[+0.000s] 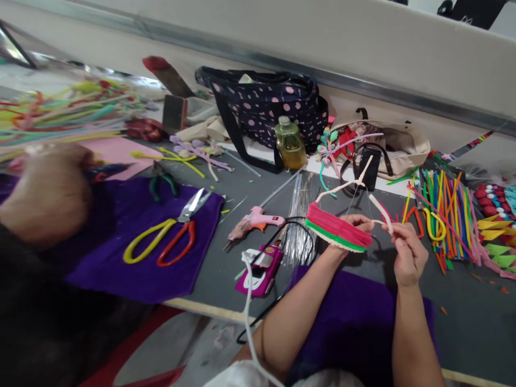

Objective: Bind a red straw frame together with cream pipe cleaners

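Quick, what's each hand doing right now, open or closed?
Left hand: partly hidden behind the pink, green and white striped slice; its grip cannot be told.
Right hand: closed, pinching a white pipe cleaner.

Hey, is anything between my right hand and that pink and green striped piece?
Yes, partly: the left hand shows at the striped piece's upper edge, on the side toward the right hand, which pinches a white fuzzy stem. Nothing else visible stands between.
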`<action>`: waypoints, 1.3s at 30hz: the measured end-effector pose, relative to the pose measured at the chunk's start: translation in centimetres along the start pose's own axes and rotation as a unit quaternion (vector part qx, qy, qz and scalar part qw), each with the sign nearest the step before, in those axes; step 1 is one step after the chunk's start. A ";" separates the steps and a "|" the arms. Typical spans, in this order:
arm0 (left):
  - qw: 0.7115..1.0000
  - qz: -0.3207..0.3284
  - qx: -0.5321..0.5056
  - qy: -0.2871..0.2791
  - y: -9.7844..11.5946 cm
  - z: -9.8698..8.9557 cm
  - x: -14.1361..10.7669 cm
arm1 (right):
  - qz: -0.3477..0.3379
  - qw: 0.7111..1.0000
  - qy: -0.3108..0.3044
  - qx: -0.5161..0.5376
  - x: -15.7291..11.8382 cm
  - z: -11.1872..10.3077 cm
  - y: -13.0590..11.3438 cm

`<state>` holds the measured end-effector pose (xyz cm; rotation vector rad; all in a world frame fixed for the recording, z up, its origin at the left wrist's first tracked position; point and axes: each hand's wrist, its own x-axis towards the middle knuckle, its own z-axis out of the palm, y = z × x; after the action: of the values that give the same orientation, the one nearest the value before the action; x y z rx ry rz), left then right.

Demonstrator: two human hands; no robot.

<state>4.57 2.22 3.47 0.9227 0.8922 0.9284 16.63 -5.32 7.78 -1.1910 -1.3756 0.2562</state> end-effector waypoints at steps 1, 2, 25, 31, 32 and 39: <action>1.000 0.005 -0.007 0.004 0.0 0.0 0.0 | -0.012 1.000 -0.012 -0.014 0.0 0.0 -0.1; 1.000 0.011 -0.014 0.008 0.0 0.0 0.0 | -0.025 0.999 -0.021 -0.026 0.1 0.1 -0.1; 0.973 0.062 0.168 -0.143 -0.3 0.6 -1.1 | 0.230 0.972 0.051 -0.008 -0.1 0.8 2.7; 0.943 0.099 0.216 -0.233 0.1 0.4 -1.0 | 0.256 0.964 -0.041 0.052 -0.1 0.3 3.6; 0.940 0.095 0.216 -0.245 0.1 0.4 -1.1 | 0.248 0.966 -0.055 0.049 -0.1 0.2 3.6; 0.962 0.023 0.119 -0.247 1.4 0.4 -1.5 | 0.232 0.960 -0.122 0.095 0.2 -0.4 3.0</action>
<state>4.07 1.18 5.25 1.3160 0.5585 0.5925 18.42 -4.00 5.75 -1.3386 -1.2270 0.8746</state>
